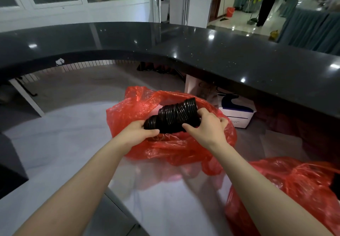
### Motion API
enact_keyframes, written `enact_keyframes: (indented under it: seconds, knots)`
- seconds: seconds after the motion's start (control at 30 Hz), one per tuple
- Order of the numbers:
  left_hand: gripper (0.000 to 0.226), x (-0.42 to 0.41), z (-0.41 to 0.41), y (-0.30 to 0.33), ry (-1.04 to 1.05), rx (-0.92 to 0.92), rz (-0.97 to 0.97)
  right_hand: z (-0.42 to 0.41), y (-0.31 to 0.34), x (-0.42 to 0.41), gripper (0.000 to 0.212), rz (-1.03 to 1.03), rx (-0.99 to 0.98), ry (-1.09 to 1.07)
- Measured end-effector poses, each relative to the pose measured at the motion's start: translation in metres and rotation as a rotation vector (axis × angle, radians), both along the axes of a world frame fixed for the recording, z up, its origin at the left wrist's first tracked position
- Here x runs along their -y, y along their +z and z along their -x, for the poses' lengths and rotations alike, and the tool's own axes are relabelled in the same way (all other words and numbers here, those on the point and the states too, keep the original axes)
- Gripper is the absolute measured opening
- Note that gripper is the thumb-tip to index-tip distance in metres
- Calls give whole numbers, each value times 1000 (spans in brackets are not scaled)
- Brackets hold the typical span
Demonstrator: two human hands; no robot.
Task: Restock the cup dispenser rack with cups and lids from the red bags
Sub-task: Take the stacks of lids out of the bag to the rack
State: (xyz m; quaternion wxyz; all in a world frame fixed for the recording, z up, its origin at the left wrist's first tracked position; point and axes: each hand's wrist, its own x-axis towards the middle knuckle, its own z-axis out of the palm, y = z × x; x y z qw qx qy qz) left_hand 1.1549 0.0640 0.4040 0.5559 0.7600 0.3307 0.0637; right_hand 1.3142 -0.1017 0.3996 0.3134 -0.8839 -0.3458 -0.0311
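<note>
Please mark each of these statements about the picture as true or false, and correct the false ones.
1. Both hands hold the stack of black lids. True: left hand grips one end, right hand the other.
2. The lids are white. False: they are black.
3. The lids are held over an open red bag. True.
4. Only one red bag is in view. False: a second red bag lies at the lower right.
5. The cup dispenser rack stands beside the bag. False: no rack is visible.

Soft, dim daylight; ceiling-light glare spots on the glossy black counter (211,51); edges bowed and blurred.
</note>
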Motion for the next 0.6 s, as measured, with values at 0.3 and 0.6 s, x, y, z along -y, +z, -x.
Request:
enact_keyframes:
  seconds: [0.3,0.6]
  knots:
    - [55,-13,-4,14,-152,-314,-575,10,6,3,37,-137,-52,79]
    - [31,-25,-11,25,-1,-3,-452,11,13,-2,47,-316,-53,101]
